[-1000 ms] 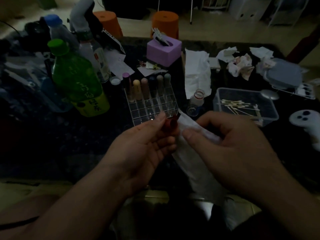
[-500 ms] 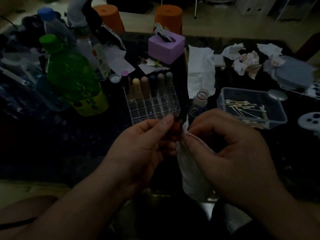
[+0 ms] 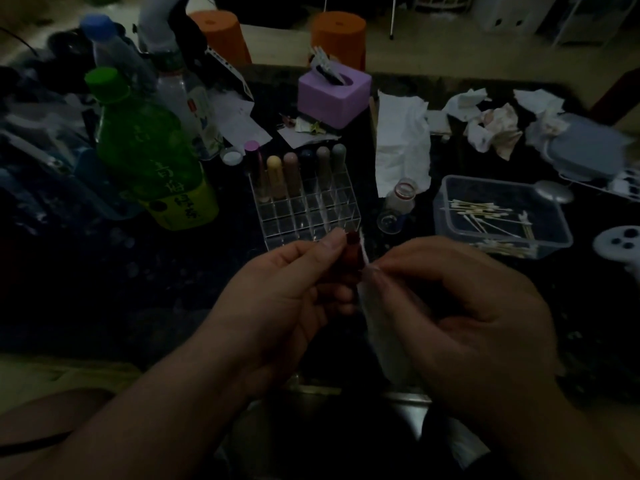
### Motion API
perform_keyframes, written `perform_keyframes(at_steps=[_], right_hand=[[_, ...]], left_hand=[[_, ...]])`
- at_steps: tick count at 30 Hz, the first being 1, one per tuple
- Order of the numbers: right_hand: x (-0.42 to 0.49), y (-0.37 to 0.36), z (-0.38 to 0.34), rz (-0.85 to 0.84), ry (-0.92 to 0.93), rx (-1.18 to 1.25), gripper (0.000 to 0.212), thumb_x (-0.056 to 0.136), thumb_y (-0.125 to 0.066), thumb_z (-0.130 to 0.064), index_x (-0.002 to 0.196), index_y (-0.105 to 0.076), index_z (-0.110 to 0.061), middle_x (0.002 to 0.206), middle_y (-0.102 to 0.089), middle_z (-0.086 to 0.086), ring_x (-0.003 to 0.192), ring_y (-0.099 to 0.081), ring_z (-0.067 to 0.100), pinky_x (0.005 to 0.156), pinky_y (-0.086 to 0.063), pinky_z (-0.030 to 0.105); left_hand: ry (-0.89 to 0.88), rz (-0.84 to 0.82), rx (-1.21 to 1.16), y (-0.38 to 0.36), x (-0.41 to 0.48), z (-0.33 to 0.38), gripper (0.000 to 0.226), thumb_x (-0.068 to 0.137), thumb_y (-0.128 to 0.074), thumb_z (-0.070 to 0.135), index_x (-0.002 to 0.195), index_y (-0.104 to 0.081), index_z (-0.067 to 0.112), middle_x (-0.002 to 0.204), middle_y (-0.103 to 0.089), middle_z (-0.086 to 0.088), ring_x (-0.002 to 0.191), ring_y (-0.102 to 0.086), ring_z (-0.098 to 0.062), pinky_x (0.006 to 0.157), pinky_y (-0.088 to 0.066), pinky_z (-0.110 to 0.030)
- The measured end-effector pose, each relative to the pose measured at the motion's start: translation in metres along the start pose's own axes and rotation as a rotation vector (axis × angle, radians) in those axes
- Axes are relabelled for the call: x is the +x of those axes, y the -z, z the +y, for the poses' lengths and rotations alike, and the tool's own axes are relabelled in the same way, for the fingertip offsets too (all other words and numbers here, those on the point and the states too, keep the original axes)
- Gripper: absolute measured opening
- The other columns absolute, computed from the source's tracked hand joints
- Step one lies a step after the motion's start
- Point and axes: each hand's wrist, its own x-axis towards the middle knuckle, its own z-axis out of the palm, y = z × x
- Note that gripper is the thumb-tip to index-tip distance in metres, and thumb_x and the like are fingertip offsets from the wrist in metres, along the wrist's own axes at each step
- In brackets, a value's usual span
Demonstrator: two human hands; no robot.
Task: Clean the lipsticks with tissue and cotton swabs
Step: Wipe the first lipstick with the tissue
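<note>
— Where does the view sit?
— On the person's head, wide-angle, tilted forward and down over the dark counter [image 3: 104, 289].
— How near?
— Close. The left hand [image 3: 277, 296] and right hand [image 3: 464, 306] fill the lower middle, while the counter's far edge and the floor [image 3: 450, 53] beyond run along the top.
</note>
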Motion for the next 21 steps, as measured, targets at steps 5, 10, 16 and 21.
perform_keyframes(at_steps=[5, 10, 16, 21], right_hand=[[0.002, -0.003, 0.005, 0.037, -0.098, -0.021, 0.011, 0.083, -0.076, -0.004, 0.075, -0.071, -0.011, 0.074, -0.066, -0.002, 0.072, -0.064, 0.01, 0.065, -0.05, 0.027], [-0.001, -0.008, 0.005, -0.001, -0.074, 0.074, 0.01, 0.08, -0.077, 0.001, 0.078, -0.073, -0.007, 0.083, -0.069, -0.003, 0.081, -0.067, 0.011, 0.071, -0.053, 0.025], [-0.004, -0.013, 0.019, 0.01, -0.001, 0.222, 0.01, 0.085, -0.071, -0.008, 0.093, -0.074, -0.013, 0.097, -0.068, -0.011, 0.096, -0.064, 0.001, 0.083, -0.055, 0.03], [-0.007, -0.015, 0.021, 0.001, -0.058, 0.265, 0.015, 0.089, -0.07, -0.015, 0.104, -0.074, -0.016, 0.102, -0.069, -0.016, 0.099, -0.066, 0.0, 0.084, -0.057, 0.031]], left_hand=[[-0.034, 0.003, 0.027, -0.001, -0.001, 0.0, 0.036, 0.075, -0.068, 0.028, 0.093, -0.068, -0.003, 0.076, -0.069, -0.01, 0.057, -0.057, -0.015, 0.053, -0.052, -0.024], [-0.06, 0.011, 0.045, -0.002, 0.0, 0.0, 0.041, 0.071, -0.069, 0.027, 0.094, -0.067, -0.006, 0.075, -0.069, -0.013, 0.058, -0.057, -0.019, 0.056, -0.051, -0.027], [-0.068, 0.02, 0.056, -0.002, 0.001, -0.001, 0.035, 0.067, -0.069, 0.028, 0.086, -0.067, -0.002, 0.074, -0.07, -0.016, 0.053, -0.057, -0.018, 0.051, -0.051, -0.025], [-0.051, 0.005, 0.089, -0.003, -0.001, 0.002, 0.027, 0.067, -0.07, 0.03, 0.074, -0.071, 0.004, 0.068, -0.068, -0.016, 0.049, -0.058, -0.018, 0.047, -0.052, -0.025]])
